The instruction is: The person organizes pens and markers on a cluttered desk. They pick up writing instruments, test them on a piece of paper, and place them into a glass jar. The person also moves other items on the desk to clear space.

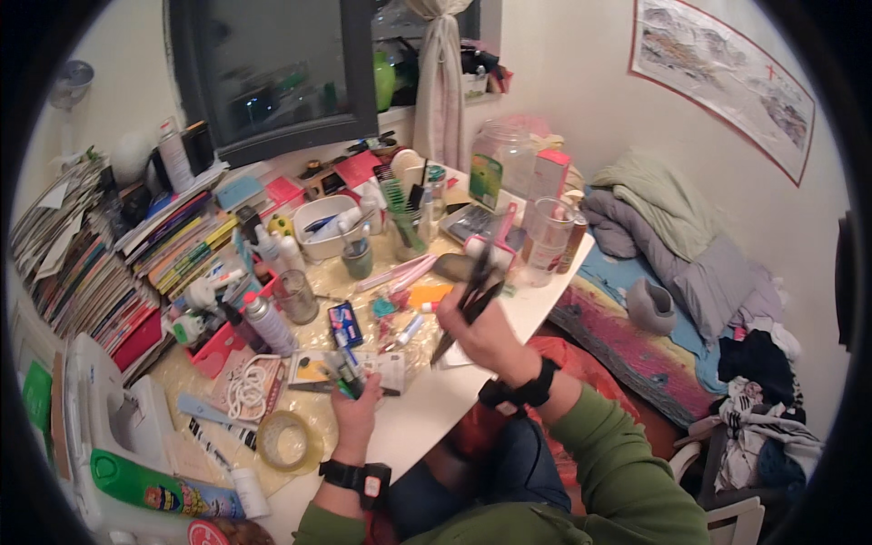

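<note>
My left hand grips a bunch of pens near the table's front edge. Beneath the pens lies a flat white and yellow pack. Over the table edge my right hand holds a long black object, too blurred by motion to name surely. A dark blue box rests just beyond the pens. Between the two hands are a white tube and an orange piece. A roll of clear tape lies flat left of my left wrist.
Books and magazines stack up at the left. A spray can, a glass and a green cup stand upright. A clear plastic cup is near the right edge. A bed stands beyond the table.
</note>
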Motion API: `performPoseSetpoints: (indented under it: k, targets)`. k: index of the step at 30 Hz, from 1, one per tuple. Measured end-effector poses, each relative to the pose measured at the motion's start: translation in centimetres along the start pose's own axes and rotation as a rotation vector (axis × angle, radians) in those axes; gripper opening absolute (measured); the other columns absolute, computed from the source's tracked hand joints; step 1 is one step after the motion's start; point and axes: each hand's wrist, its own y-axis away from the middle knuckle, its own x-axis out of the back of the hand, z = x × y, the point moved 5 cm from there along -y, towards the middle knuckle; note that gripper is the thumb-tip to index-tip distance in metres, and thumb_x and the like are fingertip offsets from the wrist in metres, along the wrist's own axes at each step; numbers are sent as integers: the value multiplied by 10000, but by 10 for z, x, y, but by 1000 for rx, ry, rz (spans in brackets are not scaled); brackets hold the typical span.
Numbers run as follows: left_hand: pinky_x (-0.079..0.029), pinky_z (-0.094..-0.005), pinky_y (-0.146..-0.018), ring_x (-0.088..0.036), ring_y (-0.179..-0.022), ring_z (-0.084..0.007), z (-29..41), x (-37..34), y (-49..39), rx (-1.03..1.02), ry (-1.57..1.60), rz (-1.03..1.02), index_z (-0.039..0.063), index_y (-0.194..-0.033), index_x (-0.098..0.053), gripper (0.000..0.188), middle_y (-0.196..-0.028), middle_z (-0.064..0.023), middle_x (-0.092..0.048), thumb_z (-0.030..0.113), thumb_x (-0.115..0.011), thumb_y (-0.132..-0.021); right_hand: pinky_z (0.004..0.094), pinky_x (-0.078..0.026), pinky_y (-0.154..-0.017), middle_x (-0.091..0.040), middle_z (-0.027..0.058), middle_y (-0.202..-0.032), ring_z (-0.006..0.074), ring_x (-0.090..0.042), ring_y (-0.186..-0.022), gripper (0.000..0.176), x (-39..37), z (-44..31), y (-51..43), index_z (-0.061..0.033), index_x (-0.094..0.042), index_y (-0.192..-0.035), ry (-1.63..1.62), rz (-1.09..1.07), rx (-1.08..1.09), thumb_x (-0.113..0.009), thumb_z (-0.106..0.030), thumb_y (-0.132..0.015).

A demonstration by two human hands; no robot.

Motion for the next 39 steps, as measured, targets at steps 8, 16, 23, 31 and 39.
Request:
performPoseSetpoints:
  k: [8, 16, 23, 31, 39]
  targets:
    - [-451, -233, -523, -541, -565, -106, -4, 3, -10, -59, 15, -54, 21, -912, -538, 144, -724, -30, -570, 12, -661, -836, 292, -405, -452, -538, 41, -560, 110, -515, -469, 357, 217, -23, -97, -3, -590, -730, 328, 568, 127, -510, -276, -944]
    - [-459, -237, -519, -539, -552, -105, -12, 11, -14, -48, 63, -3, 23, -895, -536, 140, -736, -35, -570, -6, -658, -831, 336, -451, -565, -587, 121, -604, 221, -593, -572, 390, 236, 49, -101, 13, -624, -778, 544, 558, -13, -559, -350, -906]
    - [-436, -284, -539, -481, -519, -117, 23, -12, 2, 52, 119, -76, 52, -923, -479, 128, -628, -14, -499, 45, -595, -871, 327, -439, -476, -559, 81, -551, 155, -576, -484, 434, 246, 77, -101, 3, -626, -789, 530, 550, -36, -523, -398, -921]
    - [-412, -333, -519, -496, -533, -190, 213, -61, 108, -628, 864, -1108, 83, -839, -514, 137, -747, -88, -576, 180, -601, -880, 268, -414, -477, -519, 23, -601, 92, -499, -497, 418, 263, 89, -107, -42, -631, -833, 575, 560, -33, -525, -435, -928]
    - [-416, -261, -508, -495, -566, -140, 250, -80, 137, -528, 802, -1017, 115, -888, -519, 127, -1048, -109, -665, 85, -641, -871, 245, -420, -484, -529, 15, -613, 81, -502, -505, 419, 254, 72, -108, -42, -626, -833, 531, 534, -35, -522, -436, -929]
